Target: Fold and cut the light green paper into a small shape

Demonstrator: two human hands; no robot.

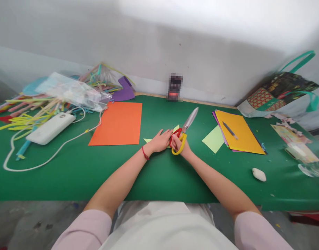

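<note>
Your right hand (182, 144) is curled around the handles of the steel scissors with one red and one yellow loop (185, 129); the blades lie together, pointing away from you. Your left hand (161, 141) lies flat with fingers extended, immediately left of the scissors, over a light-green piece of paper (176, 127).

Surroundings, referenced to the scissors:
- Left: a rectangular orange paper sheet (117, 125). Farther left: a white rounded power bank (51, 128), whose white cable (68, 141) loops across to the orange sheet's left edge. Behind the power bank: a crumpled clear plastic bag (71, 91) over a heap of coloured paper strips (31, 119).
- Right: a second light-green sheet (213, 139), then a stack topped by a yellow-orange sheet (245, 139) bearing a grey pen (230, 130).
- Far right: a small white rounded case (259, 174) and, farther back, a patterned bag with green handles (266, 97).

Visibility limits: your left hand covers most of the light-green piece; its outline cannot be determined. Beyond the scissors, a dark upright object (175, 86) is pixelated and unidentifiable. At far right, a transparent object (312, 169) is cut off.
</note>
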